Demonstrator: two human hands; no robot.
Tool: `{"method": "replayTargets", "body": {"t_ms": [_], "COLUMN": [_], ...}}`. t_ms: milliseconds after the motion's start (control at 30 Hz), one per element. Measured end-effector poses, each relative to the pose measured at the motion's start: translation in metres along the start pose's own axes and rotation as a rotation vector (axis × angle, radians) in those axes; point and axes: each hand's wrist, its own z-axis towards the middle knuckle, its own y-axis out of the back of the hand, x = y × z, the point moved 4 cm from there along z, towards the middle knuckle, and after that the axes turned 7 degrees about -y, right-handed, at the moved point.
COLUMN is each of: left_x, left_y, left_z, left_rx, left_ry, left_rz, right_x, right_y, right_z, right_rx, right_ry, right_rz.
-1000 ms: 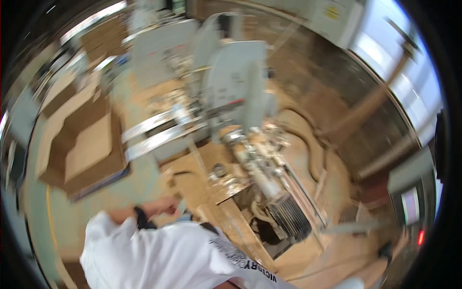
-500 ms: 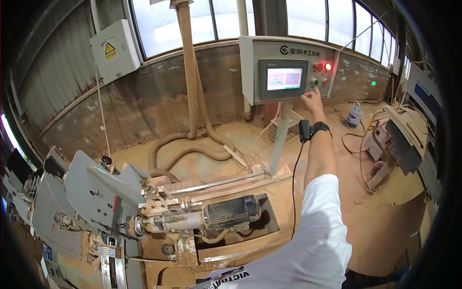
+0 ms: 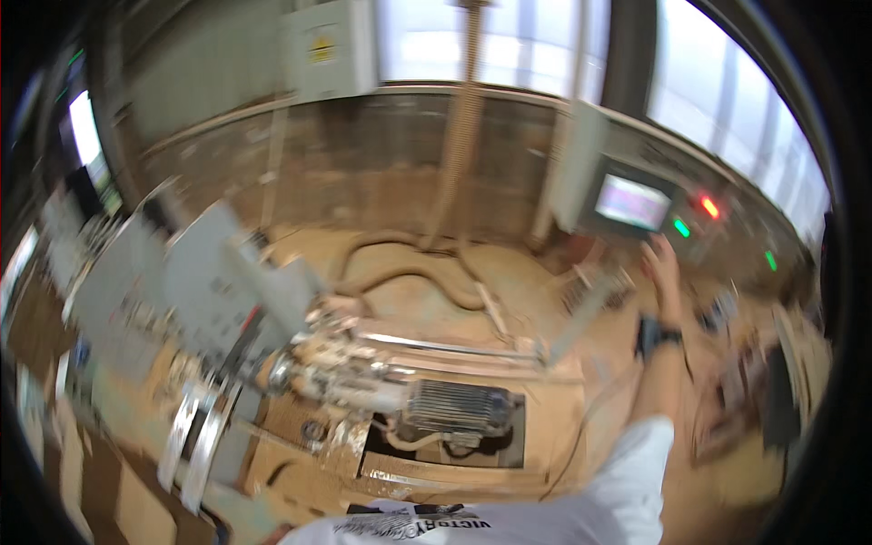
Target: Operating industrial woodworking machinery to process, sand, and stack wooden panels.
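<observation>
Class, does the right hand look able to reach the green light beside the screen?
Probably yes: the right hand is raised just below the green light, nothing visible between them, though blur obscures contact.

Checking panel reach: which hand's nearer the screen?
Right. Right hand is just below the screen, toward its right end; left hand isn't clearly visible, nowhere near it.
</observation>
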Motion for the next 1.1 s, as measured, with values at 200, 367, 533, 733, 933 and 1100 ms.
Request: {"method": "replayTargets", "body": {"t_ms": [200, 367, 533, 733, 933, 1100], "left_x": [0.075, 0.116, 0.191, 0.357, 0.436, 0.422], "left_y": [0.006, 0.018, 0.058, 0.103, 0.097, 0.081], "left_z": [0.02, -0.004, -0.062, -0.16, -0.248, -0.258], "left_rx": [-0.339, -0.422, -0.48, -0.837, -1.29, -1.419], "left_ry": [-0.249, -0.032, -0.062, 0.349, 0.492, 0.431], "left_rz": [0.363, 0.227, 0.371, -0.095, -0.437, -0.343], "right_x": [0.036, 0.056, 0.153, 0.244, 0.311, 0.357], "right_y": [-0.127, -0.24, -0.319, -0.402, -0.501, -0.548], "right_z": [-0.241, -0.43, -0.52, -0.609, -0.742, -0.818], "right_rx": [0.544, 0.842, 1.344, 1.375, 1.619, 1.879], "right_ry": [-0.318, -0.888, -0.807, -0.824, -0.887, -0.853], "right_rz": [0.538, 0.7, 0.892, 0.73, 0.701, 0.633]}}
